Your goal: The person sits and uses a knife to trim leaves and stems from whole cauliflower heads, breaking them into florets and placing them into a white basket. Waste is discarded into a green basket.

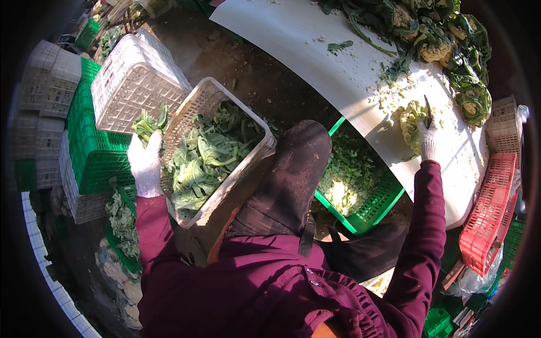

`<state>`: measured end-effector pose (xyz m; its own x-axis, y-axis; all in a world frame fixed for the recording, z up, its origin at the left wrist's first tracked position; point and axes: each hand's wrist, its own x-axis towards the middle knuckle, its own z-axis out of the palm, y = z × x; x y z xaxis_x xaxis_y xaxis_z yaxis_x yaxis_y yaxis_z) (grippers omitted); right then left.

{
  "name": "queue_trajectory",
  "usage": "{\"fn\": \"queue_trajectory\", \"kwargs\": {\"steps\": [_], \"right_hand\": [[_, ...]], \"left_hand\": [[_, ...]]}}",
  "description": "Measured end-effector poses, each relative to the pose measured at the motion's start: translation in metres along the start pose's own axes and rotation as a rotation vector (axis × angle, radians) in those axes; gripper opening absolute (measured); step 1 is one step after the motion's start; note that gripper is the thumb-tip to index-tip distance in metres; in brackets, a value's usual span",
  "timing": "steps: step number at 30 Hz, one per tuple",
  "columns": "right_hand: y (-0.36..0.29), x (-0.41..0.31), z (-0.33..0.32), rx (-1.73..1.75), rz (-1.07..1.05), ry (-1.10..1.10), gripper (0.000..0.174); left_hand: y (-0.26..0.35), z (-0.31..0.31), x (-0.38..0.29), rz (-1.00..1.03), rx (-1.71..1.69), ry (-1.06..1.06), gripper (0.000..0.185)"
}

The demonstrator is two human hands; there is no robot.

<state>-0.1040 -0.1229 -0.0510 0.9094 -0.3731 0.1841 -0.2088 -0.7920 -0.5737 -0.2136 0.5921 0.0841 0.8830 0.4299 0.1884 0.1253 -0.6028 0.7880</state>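
My left hand (pixel 145 162), in a whitish knit glove, grips a bunch of cut green leaf stalks (pixel 151 125) beside the rim of a white plastic crate (pixel 263 126) holding loose cauliflower leaves (pixel 203 156). On the white table, my gloved right hand (pixel 428 133) holds a dark pointed blade (pixel 427 110), its handle hidden in the palm. Trimmed cauliflower pieces (pixel 410 122) lie against that hand's left side. Crumbs and a loose leaf (pixel 340 46) are scattered on the white tabletop (pixel 291 38). Untrimmed cauliflower heads (pixel 435 48) with leaves are heaped at its upper right.
Under the table edge stands a green crate (pixel 359 226) with small florets and green bits. White crates (pixel 139 93) and green crates (pixel 105 156) are stacked at the left, close to my left arm. Red crates (pixel 486 211) stand right of the table. My knee is between the filled crates.
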Motion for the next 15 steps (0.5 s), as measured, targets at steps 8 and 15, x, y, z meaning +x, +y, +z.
{"fn": "queue_trajectory", "kwargs": {"steps": [8,15], "right_hand": [[-0.008,0.005,-0.007,0.006,0.05,0.027,0.05],[-0.041,0.029,-0.062,-0.135,0.069,-0.2,0.045]], "left_hand": [[-0.108,0.082,-0.067,-0.267,-0.048,-0.255,0.069],[0.073,0.199,-0.02,-0.023,-0.243,-0.557,0.055]]}}
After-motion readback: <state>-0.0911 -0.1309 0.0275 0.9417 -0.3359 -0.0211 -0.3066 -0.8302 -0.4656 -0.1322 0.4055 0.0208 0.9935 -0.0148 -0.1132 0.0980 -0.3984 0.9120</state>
